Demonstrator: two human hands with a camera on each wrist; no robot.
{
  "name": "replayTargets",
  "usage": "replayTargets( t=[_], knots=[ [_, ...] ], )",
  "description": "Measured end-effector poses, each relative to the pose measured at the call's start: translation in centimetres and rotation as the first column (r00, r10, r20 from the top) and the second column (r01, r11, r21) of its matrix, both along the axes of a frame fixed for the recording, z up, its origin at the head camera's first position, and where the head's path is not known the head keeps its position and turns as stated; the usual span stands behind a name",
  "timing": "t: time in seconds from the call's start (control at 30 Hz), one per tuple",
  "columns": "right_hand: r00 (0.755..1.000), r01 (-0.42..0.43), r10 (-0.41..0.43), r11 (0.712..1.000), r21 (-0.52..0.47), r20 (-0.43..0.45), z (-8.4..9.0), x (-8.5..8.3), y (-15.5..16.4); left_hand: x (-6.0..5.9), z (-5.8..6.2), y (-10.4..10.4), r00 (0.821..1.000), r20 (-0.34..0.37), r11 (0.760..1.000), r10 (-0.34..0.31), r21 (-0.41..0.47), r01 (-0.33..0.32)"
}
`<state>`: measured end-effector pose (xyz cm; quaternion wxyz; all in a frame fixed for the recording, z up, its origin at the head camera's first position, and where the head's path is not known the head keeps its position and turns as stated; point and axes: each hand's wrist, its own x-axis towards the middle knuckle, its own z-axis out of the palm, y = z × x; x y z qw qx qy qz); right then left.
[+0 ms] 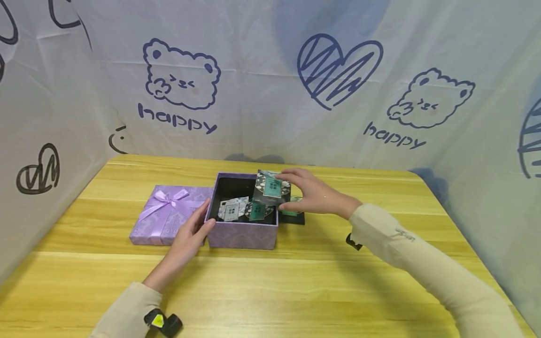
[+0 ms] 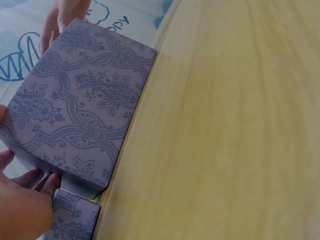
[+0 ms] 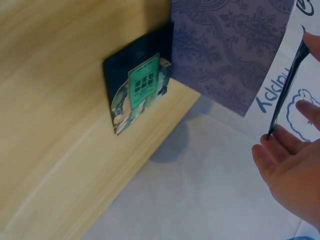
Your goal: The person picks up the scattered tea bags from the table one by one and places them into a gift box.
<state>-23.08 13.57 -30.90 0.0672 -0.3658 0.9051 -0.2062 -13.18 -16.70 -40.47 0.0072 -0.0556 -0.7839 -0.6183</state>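
Observation:
A purple patterned gift box [image 1: 243, 237] stands uncovered on the table. My left hand [image 1: 190, 234] grips its near left corner, thumb at the front and fingers along the left wall. My right hand [image 1: 314, 195] pinches a dark flat square sachet [image 1: 269, 186] with a floral print and green label, tilted over the box's right side. From its edge, the sachet looks thin in the right wrist view. Inside the box lie a whitish sachet [image 1: 231, 210] and a green-labelled one [image 1: 256, 212]. Another dark sachet [image 3: 142, 87] lies on the table right of the box, partly hidden by my right hand in the head view.
The box's lid [image 1: 179, 218], with a lilac ribbon bow [image 1: 169, 197], lies left of the box, close to my left hand. Behind the wooden table [image 1: 329, 291] hangs a white cloth [image 1: 253, 117] with drawn bears and hearts; cloth also flanks both sides.

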Motion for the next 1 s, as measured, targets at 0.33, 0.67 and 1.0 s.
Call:
replayTargets(
  t=[0.33,0.67,1.0],
  knots=[
    [0.999,-0.042,0.042,0.999,0.012,-0.009,0.1,0.0,-1.6,0.0,0.0,0.0,1.000,0.002,1.000,0.003,0.001,-0.003],
    [0.997,-0.069,0.069,0.997,0.028,0.021,0.2,0.1,-3.3,-0.1,-0.1,0.0,1.000,-0.011,1.000,0.004,0.001,-0.004],
    [0.994,-0.100,0.099,0.995,0.026,0.039,-0.2,0.2,-4.4,-0.1,-0.3,-0.1,1.000,-0.016,1.000,0.002,0.012,-0.001]
  ],
)
